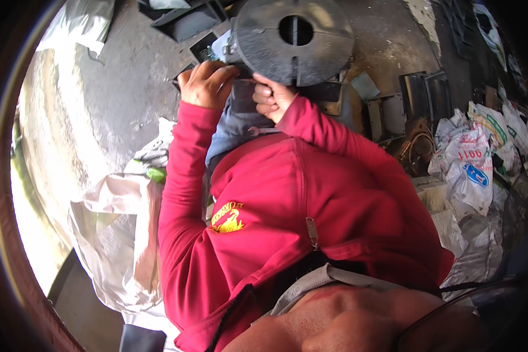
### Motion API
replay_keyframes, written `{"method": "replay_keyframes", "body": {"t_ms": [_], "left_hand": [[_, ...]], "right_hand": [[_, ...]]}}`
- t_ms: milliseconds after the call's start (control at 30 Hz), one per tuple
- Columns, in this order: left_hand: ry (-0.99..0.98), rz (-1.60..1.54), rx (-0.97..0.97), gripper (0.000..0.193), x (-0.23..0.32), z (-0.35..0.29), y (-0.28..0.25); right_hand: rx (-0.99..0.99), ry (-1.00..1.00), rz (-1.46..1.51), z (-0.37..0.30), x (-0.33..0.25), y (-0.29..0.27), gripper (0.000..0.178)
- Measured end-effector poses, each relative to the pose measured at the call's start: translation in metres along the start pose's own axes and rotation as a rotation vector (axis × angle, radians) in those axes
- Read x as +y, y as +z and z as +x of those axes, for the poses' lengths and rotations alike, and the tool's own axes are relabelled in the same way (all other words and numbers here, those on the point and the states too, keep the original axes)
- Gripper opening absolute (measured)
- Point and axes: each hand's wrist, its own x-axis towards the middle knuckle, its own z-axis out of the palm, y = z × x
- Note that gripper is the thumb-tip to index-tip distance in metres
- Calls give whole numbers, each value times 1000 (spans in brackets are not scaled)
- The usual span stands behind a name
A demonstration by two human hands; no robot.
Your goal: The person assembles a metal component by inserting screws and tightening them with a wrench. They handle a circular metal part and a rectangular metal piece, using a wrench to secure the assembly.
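Observation:
A large dark grey disc (328,41) with a round hole in its middle and a radial slot is in front of me at the top. My left hand (205,84) is beside its left edge, fingers bent and closed at a dark small part; what they grip is hidden. Against the disc's lower rim rests the forefinger of my right hand (273,98), whose other fingers are curled in. Whether that hand holds anything cannot be made out. Below it, the end of a metal wrench (263,131) shows at my lap.
Black metal trays (188,20) lie on the grey floor beyond my left hand. To the right stand dark box-shaped metal parts (425,97), a coil-like ring (418,144) and stuffed white sacks (466,158). A pale sack (117,234) is by my left elbow.

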Motion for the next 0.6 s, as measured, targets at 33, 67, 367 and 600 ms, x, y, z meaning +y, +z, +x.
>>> {"method": "replay_keyframes", "body": {"t_ms": [33, 67, 367, 600], "left_hand": [[-31, -69, -3, 18, 1, 1, 3], [-76, -121, -1, 16, 4, -1, 4], [-816, -1005, -16, 19, 10, -27, 23], [9, -283, -597, 11, 57, -68, 26]], "right_hand": [[18, -36, -1, -2, -2, 1, 28], [-7, -37, -7, -2, -2, -1, 27], [-61, -53, -139, -2, -6, -4, 27], [-106, -21, -187, -3, -8, 1, 29]]}}
